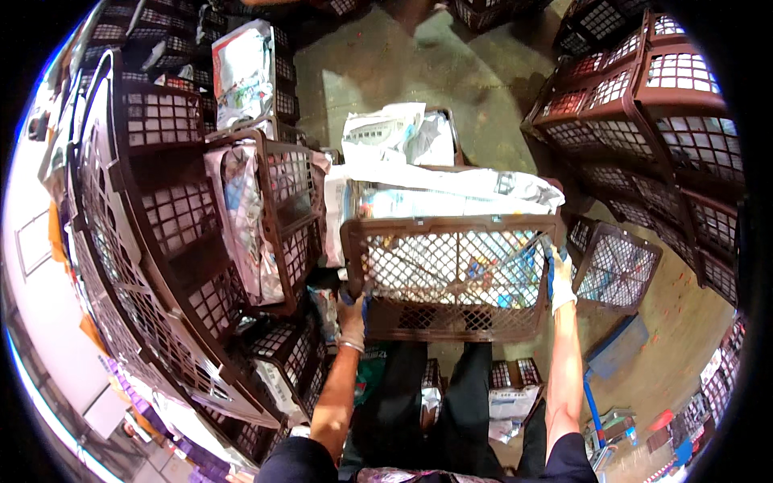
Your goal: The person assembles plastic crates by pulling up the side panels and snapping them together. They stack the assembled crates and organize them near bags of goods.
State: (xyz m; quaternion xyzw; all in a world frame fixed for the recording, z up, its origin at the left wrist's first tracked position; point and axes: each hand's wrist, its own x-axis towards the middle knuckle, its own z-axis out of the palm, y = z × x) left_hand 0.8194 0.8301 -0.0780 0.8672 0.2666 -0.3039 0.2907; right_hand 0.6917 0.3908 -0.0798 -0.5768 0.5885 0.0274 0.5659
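In front of my legs is a brown plastic crate [451, 319] with a diamond mesh face turned toward me. Pale paper and patches of colour show through the mesh. Newspaper [451, 181] sticks out along the crate's far edge. My left hand [352, 316], in a pale work glove with blue on it, grips the left end near the lower corner. On the right end, my right hand [561, 280], gloved alike, is wrapped round the edge near the upper corner. The fingertips of both hands are partly hidden.
Stacked brown crates [169, 201] rise close on my left, with a newspaper-lined crate [282, 217] beside them. More stacks [644, 121] stand at the right. A smaller crate [618, 266] and a blue flat board [618, 346] lie on the concrete floor [684, 322].
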